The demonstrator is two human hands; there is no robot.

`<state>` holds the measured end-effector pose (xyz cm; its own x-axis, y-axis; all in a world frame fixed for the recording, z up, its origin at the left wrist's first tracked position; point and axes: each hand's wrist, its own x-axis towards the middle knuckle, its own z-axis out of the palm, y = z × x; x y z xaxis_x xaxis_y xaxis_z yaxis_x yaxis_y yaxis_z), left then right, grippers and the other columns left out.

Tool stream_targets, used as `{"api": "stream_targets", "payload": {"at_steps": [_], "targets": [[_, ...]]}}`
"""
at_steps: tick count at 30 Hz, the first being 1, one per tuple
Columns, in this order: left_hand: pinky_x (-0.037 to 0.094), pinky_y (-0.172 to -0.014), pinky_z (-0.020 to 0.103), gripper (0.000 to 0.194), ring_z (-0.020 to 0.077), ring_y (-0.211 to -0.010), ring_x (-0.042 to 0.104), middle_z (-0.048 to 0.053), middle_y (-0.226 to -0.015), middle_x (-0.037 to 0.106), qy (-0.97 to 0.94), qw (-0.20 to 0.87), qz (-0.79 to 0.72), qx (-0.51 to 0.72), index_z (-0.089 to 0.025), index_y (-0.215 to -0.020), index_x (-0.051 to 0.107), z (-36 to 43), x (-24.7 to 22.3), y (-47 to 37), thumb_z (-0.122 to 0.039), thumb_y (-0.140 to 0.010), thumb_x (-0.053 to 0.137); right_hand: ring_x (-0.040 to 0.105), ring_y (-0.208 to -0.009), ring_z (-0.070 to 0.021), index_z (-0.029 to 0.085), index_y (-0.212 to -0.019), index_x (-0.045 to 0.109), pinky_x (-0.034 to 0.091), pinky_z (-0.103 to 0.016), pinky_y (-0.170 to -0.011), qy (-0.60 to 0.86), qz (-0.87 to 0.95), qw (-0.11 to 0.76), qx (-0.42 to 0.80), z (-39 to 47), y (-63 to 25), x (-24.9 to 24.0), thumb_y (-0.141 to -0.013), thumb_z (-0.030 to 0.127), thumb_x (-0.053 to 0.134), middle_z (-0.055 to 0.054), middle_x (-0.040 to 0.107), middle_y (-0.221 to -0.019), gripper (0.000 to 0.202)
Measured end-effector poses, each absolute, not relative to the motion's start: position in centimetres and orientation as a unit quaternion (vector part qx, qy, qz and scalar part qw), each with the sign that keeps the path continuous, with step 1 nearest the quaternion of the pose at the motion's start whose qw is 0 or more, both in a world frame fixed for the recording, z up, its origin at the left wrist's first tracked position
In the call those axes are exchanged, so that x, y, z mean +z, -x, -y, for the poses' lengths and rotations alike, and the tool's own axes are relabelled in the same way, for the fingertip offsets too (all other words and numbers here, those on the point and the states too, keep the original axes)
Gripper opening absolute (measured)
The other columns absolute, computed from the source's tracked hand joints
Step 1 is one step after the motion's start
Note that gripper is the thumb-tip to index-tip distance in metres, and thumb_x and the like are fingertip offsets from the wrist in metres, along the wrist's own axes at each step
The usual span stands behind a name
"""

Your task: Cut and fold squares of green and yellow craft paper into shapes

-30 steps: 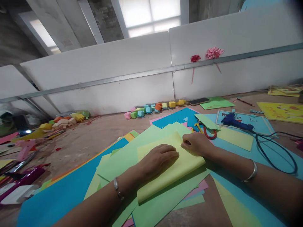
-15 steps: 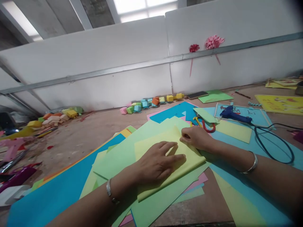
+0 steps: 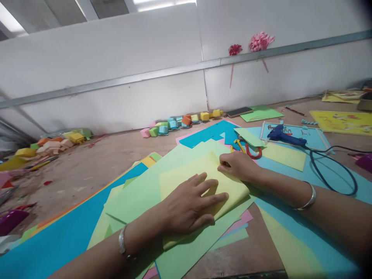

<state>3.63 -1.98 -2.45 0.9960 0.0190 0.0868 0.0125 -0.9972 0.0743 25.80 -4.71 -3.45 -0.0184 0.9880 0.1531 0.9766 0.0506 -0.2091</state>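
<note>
A folded yellow sheet of paper lies on top of light green sheets. Across its middle rests my left hand, fingers spread and palm down. My right hand is curled, its fingertips pinching the yellow paper near its far right corner. The near edge of the yellow sheet is doubled over into a rounded fold, partly covered by the left hand. Scissors with red and yellow handles lie just beyond the right hand, partly under a small green paper.
A blue glue gun with a looping black cord lies on blue paper at the right. Small coloured paper boxes and a phone line the wall. A long blue sheet extends left. Pink flowers hang on the rail.
My left hand has shifted slightly towards the near side of the yellow paper, its fingers more spread. My right hand keeps its pinch. The view has tilted down a little.
</note>
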Motion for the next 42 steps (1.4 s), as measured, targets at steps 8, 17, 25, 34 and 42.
{"api": "stream_targets", "payload": {"at_steps": [8, 17, 25, 34, 42], "targets": [[0.033, -0.106, 0.052, 0.044, 0.0301, -0.118, 0.045, 0.009, -0.133, 0.047, -0.999, 0.030, -0.018, 0.024, -0.036, -0.139, 0.044, 2.3, -2.3, -3.4, -0.045, -0.096, 0.040, 0.053, -0.065, -0.0135, 0.017, -0.075, 0.065, 0.021, -0.025, -0.054, 0.688, 0.716, 0.117, 0.022, 5.0, -25.8, -3.1, -0.085, 0.028, 0.058, -0.002, 0.066, -0.069, 0.017], [0.030, -0.109, 0.051, 0.058, 0.0346, -0.132, 0.035, 0.008, -0.146, 0.041, -0.999, 0.037, -0.031, 0.004, -0.033, -0.145, 0.037, 1.7, -2.5, -2.8, -0.056, -0.092, 0.043, 0.060, -0.071, -0.0190, 0.018, -0.095, 0.065, 0.019, -0.027, -0.055, 0.706, 0.703, 0.081, -0.015, 5.2, -25.3, -3.3, -0.088, 0.033, 0.056, -0.005, 0.069, -0.076, 0.019], [0.031, -0.108, 0.050, 0.063, 0.0350, -0.132, 0.036, 0.008, -0.146, 0.042, -0.998, 0.053, -0.021, 0.015, -0.035, -0.142, 0.040, 1.1, -2.6, -2.8, -0.064, -0.087, 0.045, 0.059, -0.060, -0.0193, 0.014, -0.093, 0.063, 0.016, -0.029, -0.049, 0.661, 0.737, -0.060, -0.124, 8.5, -22.7, 0.4, -0.082, 0.006, 0.047, -0.010, 0.067, -0.071, 0.021], [0.035, -0.103, 0.047, 0.060, 0.0328, -0.124, 0.041, 0.008, -0.139, 0.047, -0.998, 0.051, -0.007, 0.045, -0.034, -0.138, 0.046, 0.7, -2.7, -2.9, -0.064, -0.086, 0.047, 0.047, -0.038, -0.0189, 0.013, -0.120, 0.063, 0.020, -0.031, -0.042, 0.509, 0.832, -0.043, -0.216, 17.1, -17.0, -3.8, -0.069, 0.011, 0.056, -0.004, 0.057, -0.049, 0.051], [0.034, -0.103, 0.048, 0.068, 0.0340, -0.123, 0.041, 0.009, -0.136, 0.050, -0.997, 0.063, -0.004, 0.055, -0.034, -0.140, 0.045, 0.7, -3.1, -2.9, -0.071, -0.083, 0.043, 0.050, -0.038, -0.0194, 0.011, -0.124, 0.062, 0.030, -0.033, -0.042, 0.588, 0.785, -0.086, -0.176, 18.1, -18.8, -4.2, -0.065, 0.008, 0.059, -0.005, 0.060, -0.048, 0.060]]}}
